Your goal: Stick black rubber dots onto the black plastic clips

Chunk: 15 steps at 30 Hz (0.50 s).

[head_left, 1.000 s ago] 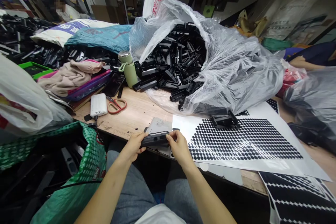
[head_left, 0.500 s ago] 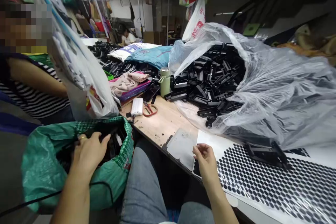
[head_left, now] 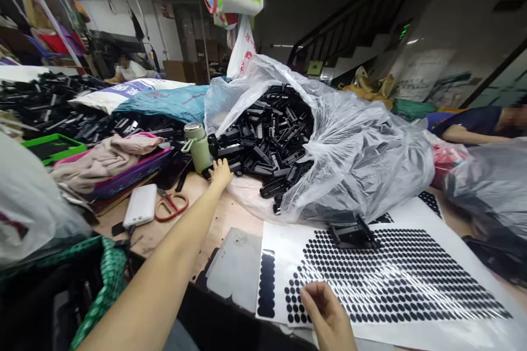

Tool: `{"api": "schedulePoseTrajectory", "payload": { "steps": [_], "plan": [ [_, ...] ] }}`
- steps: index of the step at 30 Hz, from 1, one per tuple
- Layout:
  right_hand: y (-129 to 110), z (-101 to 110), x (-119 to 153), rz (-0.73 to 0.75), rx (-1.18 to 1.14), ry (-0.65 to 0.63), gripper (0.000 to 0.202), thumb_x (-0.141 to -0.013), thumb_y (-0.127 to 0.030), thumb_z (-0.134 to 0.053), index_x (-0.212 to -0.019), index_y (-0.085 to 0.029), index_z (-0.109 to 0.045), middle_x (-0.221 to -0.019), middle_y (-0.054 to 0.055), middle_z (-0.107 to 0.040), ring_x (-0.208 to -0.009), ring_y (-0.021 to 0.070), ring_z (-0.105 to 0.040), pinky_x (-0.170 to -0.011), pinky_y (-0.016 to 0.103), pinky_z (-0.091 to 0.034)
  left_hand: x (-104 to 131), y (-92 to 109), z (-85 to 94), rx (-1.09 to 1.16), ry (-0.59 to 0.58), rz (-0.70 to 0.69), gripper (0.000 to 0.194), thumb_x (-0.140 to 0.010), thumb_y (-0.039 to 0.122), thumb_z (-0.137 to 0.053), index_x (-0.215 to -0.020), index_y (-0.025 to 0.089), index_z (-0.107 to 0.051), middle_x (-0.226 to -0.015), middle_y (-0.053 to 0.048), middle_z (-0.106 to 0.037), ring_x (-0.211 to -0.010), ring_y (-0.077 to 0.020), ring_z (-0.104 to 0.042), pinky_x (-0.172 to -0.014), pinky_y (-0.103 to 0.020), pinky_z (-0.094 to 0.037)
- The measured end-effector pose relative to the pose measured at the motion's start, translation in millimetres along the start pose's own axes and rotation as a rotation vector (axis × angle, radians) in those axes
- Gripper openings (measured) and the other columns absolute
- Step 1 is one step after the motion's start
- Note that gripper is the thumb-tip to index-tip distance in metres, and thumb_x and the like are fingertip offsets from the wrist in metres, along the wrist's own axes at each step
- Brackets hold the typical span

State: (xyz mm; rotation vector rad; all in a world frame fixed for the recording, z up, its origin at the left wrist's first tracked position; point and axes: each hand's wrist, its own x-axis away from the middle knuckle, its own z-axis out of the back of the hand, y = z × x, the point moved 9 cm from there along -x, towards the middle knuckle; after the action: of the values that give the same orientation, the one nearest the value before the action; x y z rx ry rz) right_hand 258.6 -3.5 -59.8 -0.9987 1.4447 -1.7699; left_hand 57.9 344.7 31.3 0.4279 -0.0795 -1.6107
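My left hand (head_left: pixel 221 173) reaches forward to the near edge of a pile of black plastic parts (head_left: pixel 269 134), beside a green flask (head_left: pixel 197 148). Its fingers are stretched over the parts at the pile's left end. The pile spills from a clear plastic bag (head_left: pixel 366 148). Low over a white sheet of round black stickers (head_left: pixel 387 279), my right hand (head_left: pixel 327 312) is curled, thumb and fingertips together. Whatever those fingertips pinch, if anything, is too small to make out. One black plastic part (head_left: pixel 354 235) lies on the sheet's far side.
Red-handled scissors (head_left: pixel 172 207) and a white power bank (head_left: pixel 141 204) lie left of my arm. A green bag (head_left: pixel 109 266) of black parts stands at lower left. Behind are a cloth (head_left: pixel 111 162) in a tray and a green tray (head_left: pixel 55 148). Another person's arm (head_left: pixel 473 134) shows at right.
My left hand has left the green bag and moved right and forward to the pile by the flask. The view has turned right. My right hand stays curled near the sticker sheet.
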Motion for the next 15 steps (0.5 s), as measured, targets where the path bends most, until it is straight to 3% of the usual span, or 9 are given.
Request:
{"api": "schedulePoseTrajectory", "payload": {
  "steps": [3, 6, 10, 12, 15],
  "plan": [
    [5, 12, -3, -0.025, 0.057, -0.01, 0.032, -0.069, -0.052, -0.058, -0.072, -0.02, -0.054, -0.069, 0.002, -0.055, -0.066, 0.0171, -0.053, -0.062, 0.027, -0.044, -10, -6, -17.9, -0.02, -0.038, -0.03, 0.041, -0.07, 0.017, -0.06, -0.107, 0.003, -0.051, -0.112, -0.026, -0.053, -0.11, -0.0347, -0.044, -0.088, -0.047, -0.034],
    [-6, 8, -15, -0.001, 0.162, -0.1, 0.026, -0.074, -0.047, -0.055, -0.075, -0.021, -0.054, -0.072, 0.002, -0.057, -0.067, 0.0175, -0.053, -0.063, 0.028, -0.043, 7, -7, -26.9, -0.05, -0.046, -0.074, 0.035, -0.076, 0.019, -0.052, -0.105, 0.0, -0.053, -0.111, -0.027, -0.053, -0.109, -0.0349, -0.045, -0.09, -0.045, -0.032],
    [-25, -7, -48, 0.122, 0.383, -0.103, 0.018, -0.077, -0.039, -0.052, -0.073, -0.022, -0.052, -0.071, 0.002, -0.058, -0.064, 0.0172, -0.052, -0.062, 0.03, -0.04, 63, 5, -30.1, -0.028, -0.086, -0.188, 0.036, -0.087, 0.022, -0.032, -0.113, 0.008, -0.052, -0.107, -0.018, -0.058, -0.1, -0.0272, -0.053, -0.086, -0.037, -0.037],
    [-29, -26, -63, 0.176, 0.497, -0.138, 0.014, -0.079, -0.034, -0.048, -0.074, -0.022, -0.053, -0.076, 0.003, -0.059, -0.065, 0.0174, -0.052, -0.064, 0.031, -0.039, 102, 14, -28.0, 0.015, -0.105, -0.265, 0.035, -0.088, 0.023, -0.03, -0.112, 0.014, -0.054, -0.102, -0.013, -0.061, -0.094, -0.024, -0.057, -0.082, -0.033, -0.04],
    [-30, -50, -76, 0.238, 0.669, -0.201, 0.009, -0.079, -0.026, -0.048, -0.076, -0.02, -0.054, -0.079, 0.005, -0.059, -0.071, 0.019, -0.054, -0.068, 0.031, -0.038, 156, 22, -18.6, 0.081, -0.041, -0.342, 0.036, -0.088, 0.021, -0.029, -0.115, 0.012, -0.052, -0.098, -0.014, -0.061, -0.091, -0.0243, -0.058, -0.08, -0.034, -0.042]
  ]
}}
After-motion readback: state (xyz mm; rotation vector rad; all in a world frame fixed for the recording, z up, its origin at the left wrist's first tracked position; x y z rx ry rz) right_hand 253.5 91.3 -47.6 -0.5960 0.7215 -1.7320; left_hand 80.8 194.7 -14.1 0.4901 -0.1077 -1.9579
